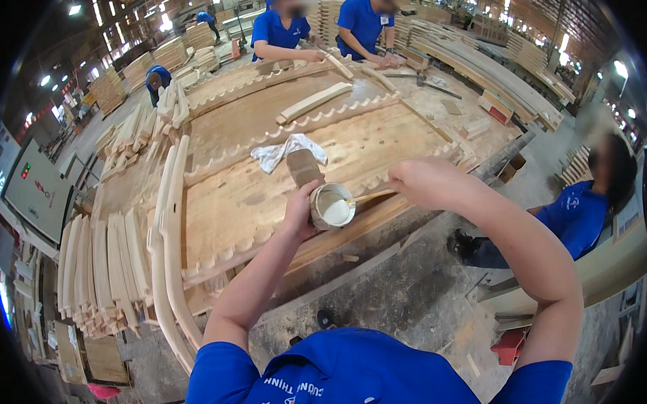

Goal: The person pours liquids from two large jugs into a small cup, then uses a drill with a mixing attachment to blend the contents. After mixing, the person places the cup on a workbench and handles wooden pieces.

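Observation:
My left hand point(299, 213) is wrapped round a small round tub point(322, 219) and tips its mouth toward me. White, glue-like paste point(335, 212) lies inside it. Between the closed fingers of my right hand point(424, 183) is a thin wooden stick point(373, 196), its tip reaching into the tub. Just beyond the tub, a flat brown block point(304, 165) rests on the wooden bench top point(227, 205). A crumpled white cloth point(275, 157) lies beside that block.
Scalloped wooden rails point(264, 138) cross the bench. Curved wooden pieces point(101, 263) are stacked at left, with long ones point(169, 236) along the bench's edge. Two co-workers point(280, 29) handle wood at the far side; another person point(573, 211) is at right. A control cabinet point(34, 191) stands far left.

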Motion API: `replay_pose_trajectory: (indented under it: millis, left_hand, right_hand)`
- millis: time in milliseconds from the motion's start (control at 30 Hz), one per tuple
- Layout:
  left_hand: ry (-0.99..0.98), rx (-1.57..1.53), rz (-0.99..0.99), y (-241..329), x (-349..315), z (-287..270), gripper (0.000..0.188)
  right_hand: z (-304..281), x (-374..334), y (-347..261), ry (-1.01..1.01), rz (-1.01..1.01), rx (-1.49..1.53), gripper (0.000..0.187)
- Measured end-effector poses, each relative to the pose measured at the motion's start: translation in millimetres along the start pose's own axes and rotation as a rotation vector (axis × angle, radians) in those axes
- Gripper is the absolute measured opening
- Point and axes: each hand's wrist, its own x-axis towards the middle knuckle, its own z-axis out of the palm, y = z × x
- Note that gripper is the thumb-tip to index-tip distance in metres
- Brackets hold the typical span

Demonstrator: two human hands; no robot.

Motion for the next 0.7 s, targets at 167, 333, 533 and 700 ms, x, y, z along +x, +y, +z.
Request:
replay_pose_trajectory:
  millis: [167,333,533,700]
  left_hand:
    - [-0.028,0.016,0.024,36.7,51.8,-15.5,0.031]
    - [-0.015,-0.05,-0.003,55.6,94.0,-38.7,0.029]
    - [0.033,-0.091,-0.066,60.7,116.2,-59.4,0.028]
    - [0.076,-0.108,-0.098,67.5,125.5,-72.5,0.031]
  right_hand:
    - [-15.8,57.1,-3.4,0.141,-0.009,-0.309,0.016]
    - [-10.1,103.2,-6.1,0.319,-0.098,-0.476,0.004]
    - [0.7,143.3,3.7,0.49,-0.336,-0.51,0.007]
    - [3.3,175.8,19.4,0.784,-0.528,-0.535,0.011]
